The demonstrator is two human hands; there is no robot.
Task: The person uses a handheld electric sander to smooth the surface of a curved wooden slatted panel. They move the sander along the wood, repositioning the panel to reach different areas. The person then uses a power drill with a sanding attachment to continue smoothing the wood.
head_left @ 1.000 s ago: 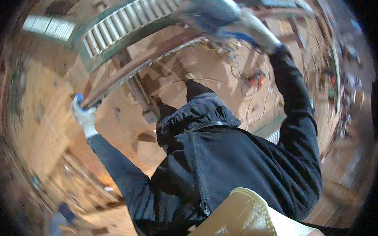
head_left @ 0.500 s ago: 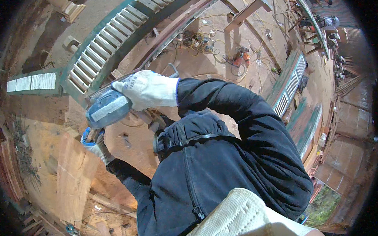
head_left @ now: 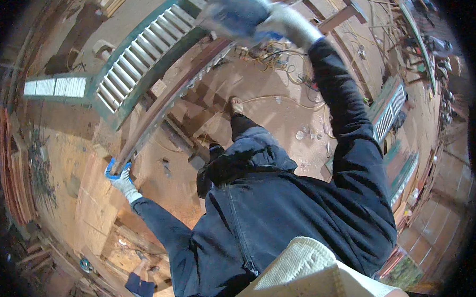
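My left hand (head_left: pixel 121 177), in a white glove with blue fingertips, grips the near end of a long brown wooden beam (head_left: pixel 164 106). The beam slants away to the upper right. My right arm is stretched far out. Its gloved hand (head_left: pixel 292 28) is closed on a blue hand-held power tool (head_left: pixel 237 13) near the far part of the beam. Motion smears the tool, so its exact kind does not show. I cannot tell whether it touches the wood.
Beyond the beam lies a green slatted louvre panel (head_left: pixel 138 62). Yellow cords (head_left: pixel 282 59) tangle on the dusty floor. Wide planks (head_left: pixel 94 202) lie beside my left hand, and more slatted panels (head_left: pixel 390 115) stand at the right. A bare foot (head_left: pixel 236 104) shows below the beam.
My right hand has carried the blue power tool from the beam's near end far along toward the upper right. My left hand stays at the near end. The whole view has shifted slightly.
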